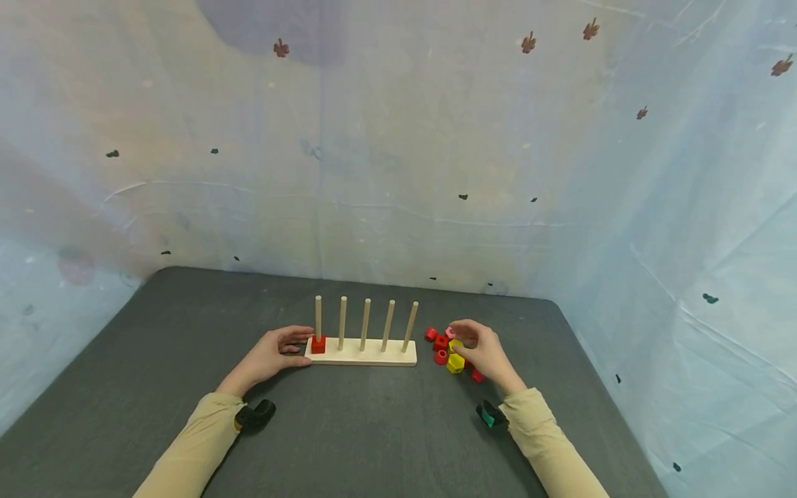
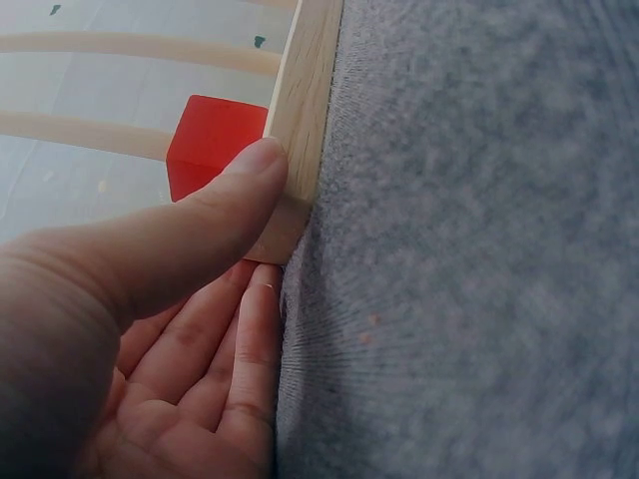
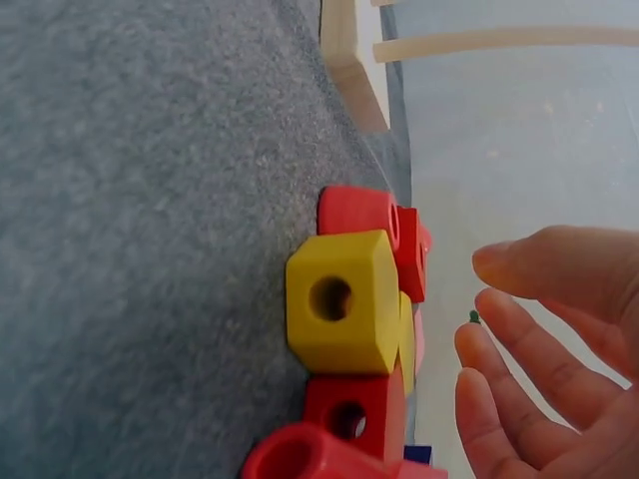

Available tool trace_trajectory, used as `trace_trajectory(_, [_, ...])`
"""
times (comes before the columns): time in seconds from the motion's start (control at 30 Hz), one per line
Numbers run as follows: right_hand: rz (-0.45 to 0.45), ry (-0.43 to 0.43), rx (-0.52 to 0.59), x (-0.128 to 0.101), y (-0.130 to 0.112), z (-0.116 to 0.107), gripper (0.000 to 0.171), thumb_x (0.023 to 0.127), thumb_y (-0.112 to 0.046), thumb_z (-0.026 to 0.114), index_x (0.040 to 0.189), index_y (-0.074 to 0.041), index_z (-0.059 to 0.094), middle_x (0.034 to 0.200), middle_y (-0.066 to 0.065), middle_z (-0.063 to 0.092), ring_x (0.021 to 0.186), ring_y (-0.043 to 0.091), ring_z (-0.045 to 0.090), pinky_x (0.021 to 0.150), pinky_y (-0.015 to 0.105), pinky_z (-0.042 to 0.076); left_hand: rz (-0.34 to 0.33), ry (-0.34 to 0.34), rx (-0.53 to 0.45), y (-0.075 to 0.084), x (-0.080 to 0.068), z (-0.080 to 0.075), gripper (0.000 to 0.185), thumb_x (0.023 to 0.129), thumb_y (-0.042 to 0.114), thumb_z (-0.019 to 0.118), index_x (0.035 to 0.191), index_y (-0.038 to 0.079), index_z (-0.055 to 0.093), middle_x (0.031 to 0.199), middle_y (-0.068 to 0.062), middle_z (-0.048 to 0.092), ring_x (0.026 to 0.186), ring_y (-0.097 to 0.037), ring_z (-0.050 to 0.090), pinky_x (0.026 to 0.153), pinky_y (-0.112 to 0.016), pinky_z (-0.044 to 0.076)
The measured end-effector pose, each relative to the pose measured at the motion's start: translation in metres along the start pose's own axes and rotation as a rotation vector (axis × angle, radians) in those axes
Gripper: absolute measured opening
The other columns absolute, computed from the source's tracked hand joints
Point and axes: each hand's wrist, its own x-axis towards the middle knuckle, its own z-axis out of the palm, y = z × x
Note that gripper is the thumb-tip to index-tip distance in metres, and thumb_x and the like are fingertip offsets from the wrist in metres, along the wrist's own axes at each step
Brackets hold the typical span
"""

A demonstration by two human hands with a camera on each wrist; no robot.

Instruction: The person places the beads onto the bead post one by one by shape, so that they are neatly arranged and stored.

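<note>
L hand pinches end of wooden peg rack w/ red block on end peg, R hand loosely spread nr yellow block.

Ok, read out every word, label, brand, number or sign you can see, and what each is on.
None can be read.
Board and blocks: no lettering shows.
Sheet: only brown leaf shapes and small dark marks.
Wrist gear: too small to tell.
</note>
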Motion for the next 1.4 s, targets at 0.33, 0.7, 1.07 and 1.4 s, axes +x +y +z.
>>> trace_trajectory(0.33, [-0.009,-0.042,-0.062,0.013,0.000,0.006,0.039,0.084,0.002,0.070,0.122,-0.001,0.062,0.113,0.009,0.065,0.101,0.029,0.061,0.087,0.046,0.051,0.038,-0.001,-0.003,0.007,0.000,0.002,0.062,0.079,0.011,0.079,0.133,-0.002,0.052,0.129,-0.021,0.055,0.117,-0.034,0.053,0.092,-0.046,0.048])
trace_trajectory(0.7, [-0.060,-0.112,-0.141,0.018,-0.002,0.005,0.038,0.082,0.006,0.070,0.118,-0.004,0.064,0.111,0.009,0.066,0.099,0.028,0.060,0.089,0.048,0.049,0.041,-0.004,-0.007,0.043,-0.010,-0.003,0.060,0.079,0.008,0.078,0.130,-0.008,0.051,0.127,-0.026,0.055,0.117,-0.040,0.052,0.092,-0.050,0.047])
trace_trajectory(1.07, [-0.068,-0.137,-0.246,0.023,0.001,0.009,0.036,0.079,0.004,0.073,0.113,-0.007,0.066,0.107,0.003,0.066,0.094,0.020,0.059,0.086,0.043,0.050,0.035,-0.007,-0.003,0.024,-0.003,0.001,0.061,0.079,0.007,0.078,0.132,-0.006,0.051,0.128,-0.024,0.055,0.117,-0.038,0.052,0.092,-0.049,0.047])
trace_trajectory(1.4, [-0.070,-0.116,-0.207,0.022,-0.002,0.009,0.035,0.082,0.003,0.071,0.116,-0.006,0.066,0.110,0.005,0.064,0.096,0.021,0.060,0.085,0.041,0.051,0.001,0.008,0.001,0.003,0.001,0.001,0.064,0.077,0.014,0.081,0.132,0.000,0.053,0.129,-0.018,0.056,0.118,-0.032,0.053,0.094,-0.045,0.048])
